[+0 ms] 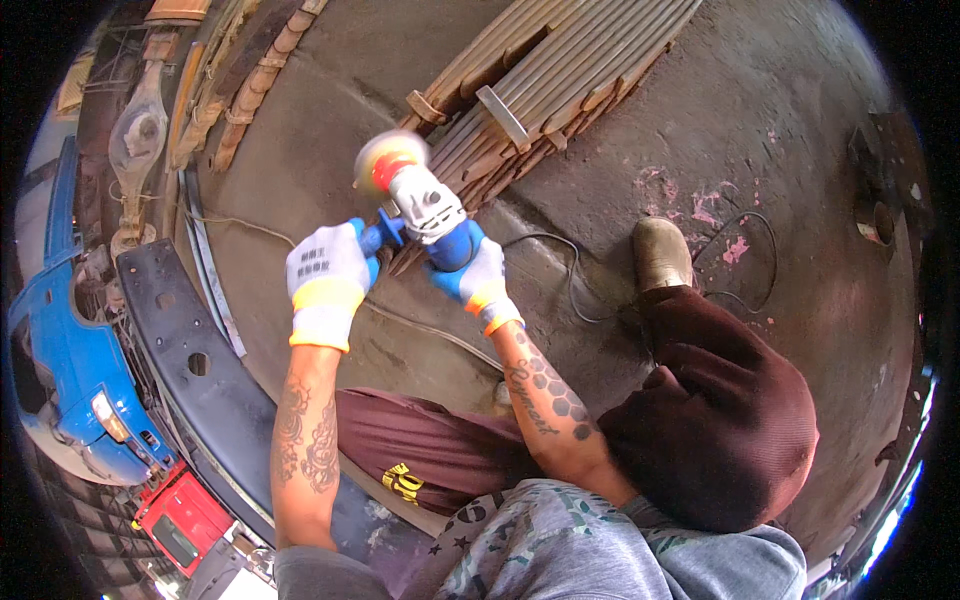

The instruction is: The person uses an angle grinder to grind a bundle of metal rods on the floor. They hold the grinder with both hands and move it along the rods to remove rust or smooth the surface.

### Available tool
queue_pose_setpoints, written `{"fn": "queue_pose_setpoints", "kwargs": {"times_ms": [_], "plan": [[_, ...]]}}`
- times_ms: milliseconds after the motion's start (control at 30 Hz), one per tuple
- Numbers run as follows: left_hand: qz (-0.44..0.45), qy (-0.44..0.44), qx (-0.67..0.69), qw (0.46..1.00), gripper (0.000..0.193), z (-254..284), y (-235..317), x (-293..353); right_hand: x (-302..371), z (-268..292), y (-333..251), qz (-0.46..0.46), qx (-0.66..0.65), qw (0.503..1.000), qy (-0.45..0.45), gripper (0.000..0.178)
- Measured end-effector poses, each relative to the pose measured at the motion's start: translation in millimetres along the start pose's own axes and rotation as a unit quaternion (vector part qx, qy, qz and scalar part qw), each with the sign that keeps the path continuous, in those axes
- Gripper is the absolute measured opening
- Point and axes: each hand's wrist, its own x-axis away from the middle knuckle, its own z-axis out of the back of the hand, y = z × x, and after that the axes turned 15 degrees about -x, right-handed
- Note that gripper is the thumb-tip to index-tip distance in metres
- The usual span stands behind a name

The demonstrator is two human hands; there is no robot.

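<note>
Stained Floor (800, 130) Frames a Two-Handed Hold on an Angle Grinder (430, 208)

Dark, scuffed ground strewn with vehicle parts spreads beneath a seated or crouching person, who grips the grey-and-blue tool near the centre of the frame, slightly above the middle. The gloved left hand (328, 265) is closed, its fingers curled around the blue side handle (378, 236); the gloved right hand (478, 272) is wrapped around the blue rear body. Both gloves are pale with blue fingers and orange-yellow cuffs. At the tool's far end, the disc (380, 155) is a pale blur beside an orange-red ring. It sits just beside a stack of long metal strips (600, 60) that runs to the top edge, bound by a flat metal clamp (504, 118); whether disc and metal touch cannot be told.

Rusty curved bars (265, 80) lie at the upper left, near an axle housing (138, 135). A black beam (190, 330) pierced with holes curves down the left side, with a blue truck cab (75, 350) beyond it and a red vehicle (182, 520) at the lower left. A dark cord (574, 270) loops over the floor right of centre, near a brown shoe (661, 252) and pink marks (735, 249).
</note>
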Motion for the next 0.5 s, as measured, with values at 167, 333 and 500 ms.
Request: {"fn": "queue_pose_setpoints", "kwargs": {"times_ms": [167, 333, 500], "plan": [[0.015, 0.006, 0.006, 1.000, 0.013, -8, -4, 2, -2, 1, -8, 0.017, -0.007, 1.000, -0.006, 0.063], [-0.032, 0.044, 0.015, 0.998, 0.012, 12, 21, -10, -17, 22, 7, 0.029, -0.016, 0.999, 0.032, 0.068], [-0.055, 0.066, 0.002, 0.996, 0.012, 21, 31, -15, -21, 31, 2, 0.045, -0.080, 0.995, 0.041, 0.068]]}}
